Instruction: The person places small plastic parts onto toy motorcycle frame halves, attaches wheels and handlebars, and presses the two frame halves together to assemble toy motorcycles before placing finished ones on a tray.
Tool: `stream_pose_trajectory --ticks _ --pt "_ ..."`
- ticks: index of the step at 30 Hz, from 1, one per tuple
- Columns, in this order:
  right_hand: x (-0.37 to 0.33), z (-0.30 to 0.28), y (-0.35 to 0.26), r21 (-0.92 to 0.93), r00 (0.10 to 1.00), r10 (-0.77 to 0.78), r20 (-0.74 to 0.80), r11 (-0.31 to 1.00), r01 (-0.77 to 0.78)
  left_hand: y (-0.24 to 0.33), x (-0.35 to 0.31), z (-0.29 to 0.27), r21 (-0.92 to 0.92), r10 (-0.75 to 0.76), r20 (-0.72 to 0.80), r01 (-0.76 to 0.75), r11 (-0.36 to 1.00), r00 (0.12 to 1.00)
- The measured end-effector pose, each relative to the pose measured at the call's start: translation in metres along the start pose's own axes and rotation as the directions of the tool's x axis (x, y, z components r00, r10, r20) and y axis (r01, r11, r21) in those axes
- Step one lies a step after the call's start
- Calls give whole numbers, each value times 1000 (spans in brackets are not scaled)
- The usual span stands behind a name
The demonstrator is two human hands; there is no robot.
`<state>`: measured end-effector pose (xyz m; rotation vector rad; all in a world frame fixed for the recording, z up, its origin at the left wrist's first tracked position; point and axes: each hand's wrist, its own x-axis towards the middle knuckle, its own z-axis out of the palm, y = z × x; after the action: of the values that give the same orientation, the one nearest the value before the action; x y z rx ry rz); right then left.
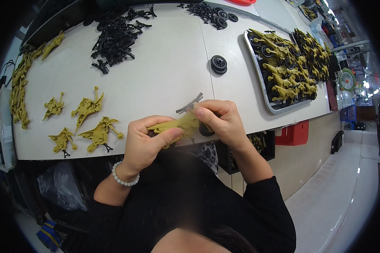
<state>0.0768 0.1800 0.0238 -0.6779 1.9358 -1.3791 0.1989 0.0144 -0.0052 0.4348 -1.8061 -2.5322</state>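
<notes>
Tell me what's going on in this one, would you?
A person holds a yellow plastic piece in both hands, the left hand at one end and the right hand at the other. A black wheel shows beneath the right hand. Four similar yellow pieces lie at the left of the table, with a heap of black parts farther back. At the right, a tray is piled with yellow pieces and black wheels.

Left hand (146, 138) and right hand (222, 121) pinch close together.
</notes>
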Motion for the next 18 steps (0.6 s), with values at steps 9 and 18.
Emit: stream_pose_trajectory --ticks 9,18 --pt "-6 -6 21 103 995 92 -41 991 -87 -5 5 -7 -275 43 -117 -75 959 992" --pt "-12 -3 26 99 998 12 -68 995 -5 -10 4 -6 -152 104 -87 -116 982 991"
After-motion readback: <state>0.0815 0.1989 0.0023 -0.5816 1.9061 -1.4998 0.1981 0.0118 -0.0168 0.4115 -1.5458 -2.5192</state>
